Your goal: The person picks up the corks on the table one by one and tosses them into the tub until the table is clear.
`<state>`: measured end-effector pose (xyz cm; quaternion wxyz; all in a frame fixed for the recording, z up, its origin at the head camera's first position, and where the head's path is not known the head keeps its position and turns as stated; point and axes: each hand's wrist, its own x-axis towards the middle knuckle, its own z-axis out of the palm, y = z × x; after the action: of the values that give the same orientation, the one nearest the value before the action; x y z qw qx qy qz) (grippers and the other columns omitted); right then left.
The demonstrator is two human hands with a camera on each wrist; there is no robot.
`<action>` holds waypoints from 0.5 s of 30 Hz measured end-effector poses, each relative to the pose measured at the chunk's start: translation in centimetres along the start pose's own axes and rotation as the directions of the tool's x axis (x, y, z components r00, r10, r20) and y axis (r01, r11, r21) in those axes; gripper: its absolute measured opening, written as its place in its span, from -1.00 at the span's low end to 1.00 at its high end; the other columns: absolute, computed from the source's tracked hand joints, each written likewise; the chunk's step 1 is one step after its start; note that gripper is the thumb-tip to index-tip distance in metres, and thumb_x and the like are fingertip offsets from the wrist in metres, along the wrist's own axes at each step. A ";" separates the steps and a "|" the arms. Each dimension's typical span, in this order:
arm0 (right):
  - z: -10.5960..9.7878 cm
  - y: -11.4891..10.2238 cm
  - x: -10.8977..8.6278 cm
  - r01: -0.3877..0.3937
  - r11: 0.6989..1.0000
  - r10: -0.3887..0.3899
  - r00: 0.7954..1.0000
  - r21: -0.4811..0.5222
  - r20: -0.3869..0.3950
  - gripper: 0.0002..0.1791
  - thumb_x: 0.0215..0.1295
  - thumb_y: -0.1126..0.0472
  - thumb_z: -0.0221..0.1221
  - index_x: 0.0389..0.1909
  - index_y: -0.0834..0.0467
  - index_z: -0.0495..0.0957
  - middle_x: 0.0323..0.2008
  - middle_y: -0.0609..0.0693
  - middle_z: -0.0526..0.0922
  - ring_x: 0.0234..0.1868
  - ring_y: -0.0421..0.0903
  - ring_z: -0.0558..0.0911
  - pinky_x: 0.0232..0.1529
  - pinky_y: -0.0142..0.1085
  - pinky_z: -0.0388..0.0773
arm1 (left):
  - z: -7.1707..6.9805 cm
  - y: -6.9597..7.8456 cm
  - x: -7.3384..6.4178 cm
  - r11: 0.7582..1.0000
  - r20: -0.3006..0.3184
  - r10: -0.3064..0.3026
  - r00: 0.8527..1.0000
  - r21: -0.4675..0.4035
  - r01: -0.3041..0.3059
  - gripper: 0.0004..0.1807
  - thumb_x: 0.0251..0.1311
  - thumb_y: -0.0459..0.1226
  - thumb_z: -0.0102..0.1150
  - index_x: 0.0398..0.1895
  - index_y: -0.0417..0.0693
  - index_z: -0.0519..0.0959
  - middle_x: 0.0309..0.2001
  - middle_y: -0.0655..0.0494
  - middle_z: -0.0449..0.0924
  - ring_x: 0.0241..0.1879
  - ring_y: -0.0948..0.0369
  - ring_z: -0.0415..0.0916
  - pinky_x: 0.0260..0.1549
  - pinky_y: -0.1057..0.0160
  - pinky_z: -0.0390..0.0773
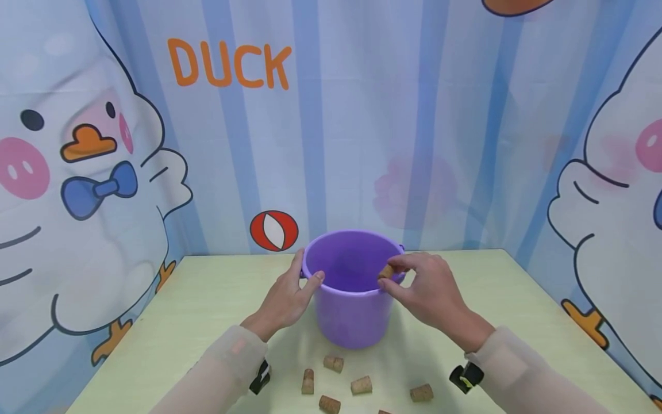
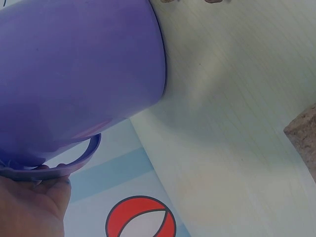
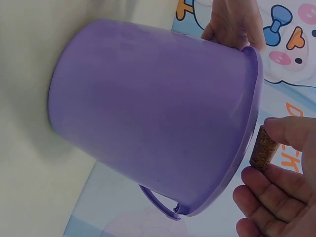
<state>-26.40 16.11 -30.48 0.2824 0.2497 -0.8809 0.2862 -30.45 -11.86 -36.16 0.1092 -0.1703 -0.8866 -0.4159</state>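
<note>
A purple bucket [image 1: 353, 322] stands upright on the table, its mouth facing up. On its left rim rests my left hand [image 1: 284, 299], the thumb over the edge and the fingers round the outside, gripping it. The left wrist view shows the bucket's purple handle [image 2: 79, 165] beside those fingers. My right hand [image 1: 431, 290] pinches a cork [image 3: 264, 150] between thumb and fingers, just above the right part of the rim. Several loose corks [image 1: 361, 385] lie on the table in front of the bucket. The bucket's bottom inside is hidden in the head view.
The pale yellow table [image 1: 217, 322] carries the bucket and corks. Behind and at both sides hangs a blue striped curtain [image 1: 351, 115] printed with white ducks and a red ball. One cork [image 1: 422, 393] lies apart on the right, near my right wrist.
</note>
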 end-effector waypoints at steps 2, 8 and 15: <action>0.0 -0.1 0.1 -0.004 1.000 0.004 1.000 0.000 0.005 -0.91 0.15 0.18 0.49 -0.37 0.00 0.75 -0.41 -0.22 0.71 -0.29 -0.12 0.68 -0.22 -0.19 0.49 | 0.0 0.0 0.0 1.000 0.000 0.001 1.000 0.000 -0.001 -0.07 0.50 0.15 -0.06 0.68 -0.12 -0.17 0.45 -0.12 0.37 0.41 -0.04 0.35 0.32 -0.24 0.37; 0.3 -0.2 0.4 -0.025 1.000 0.025 0.999 -0.004 0.024 -0.92 0.16 0.17 0.48 -0.36 0.01 0.76 -0.41 -0.22 0.72 -0.30 -0.15 0.70 -0.27 -0.22 0.52 | 0.0 0.0 0.0 1.000 0.000 0.005 1.000 -0.001 -0.005 -0.07 0.50 0.15 -0.07 0.68 -0.12 -0.17 0.45 -0.12 0.37 0.41 -0.04 0.35 0.31 -0.24 0.37; 0.5 -0.3 0.8 -0.058 0.998 0.058 0.997 -0.014 0.046 -0.93 0.17 0.17 0.47 -0.39 0.02 0.75 -0.42 -0.21 0.72 -0.31 -0.12 0.71 -0.28 -0.23 0.52 | 0.1 -0.1 0.0 1.000 -0.004 0.012 1.000 -0.007 -0.012 -0.09 0.50 0.14 -0.06 0.68 -0.09 -0.16 0.45 -0.11 0.38 0.40 -0.04 0.37 0.29 -0.24 0.39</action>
<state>-27.00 15.37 -30.23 0.2548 0.2289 -0.8960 0.2827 -30.52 -11.84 -36.25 0.1127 -0.1753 -0.8839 -0.4187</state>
